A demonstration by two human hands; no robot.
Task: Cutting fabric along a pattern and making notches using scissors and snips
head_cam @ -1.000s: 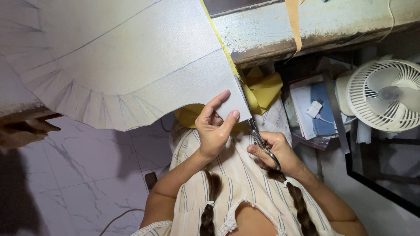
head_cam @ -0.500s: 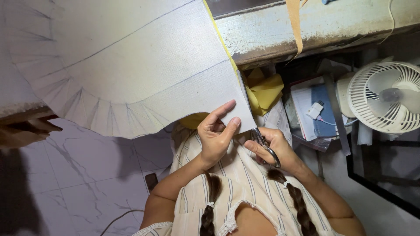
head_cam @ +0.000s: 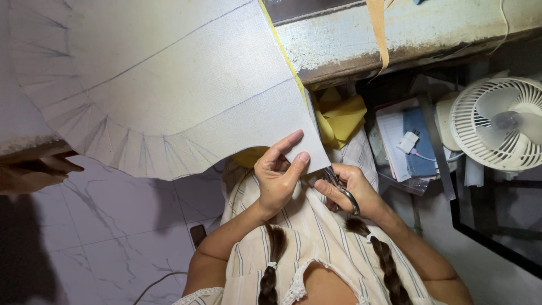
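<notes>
Pinching the near corner of the grey fabric panel (head_cam: 169,96), the left hand (head_cam: 278,179) sits just beside the scissors (head_cam: 339,189) gripped in the right hand (head_cam: 353,192) — the blades could nick those fingers, or the overhanging cloth could sag off the worktop (head_cam: 406,34) and skew the cut.

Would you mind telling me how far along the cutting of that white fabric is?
Done: the white fabric's lower curved edge looks already cut, and pencil lines are drawn across it. In hand: the left hand pinches the fabric's corner while the right hand works scissors at its right edge, by the yellow layer. Left: most of that right edge, up along the table, appears uncut.
</notes>
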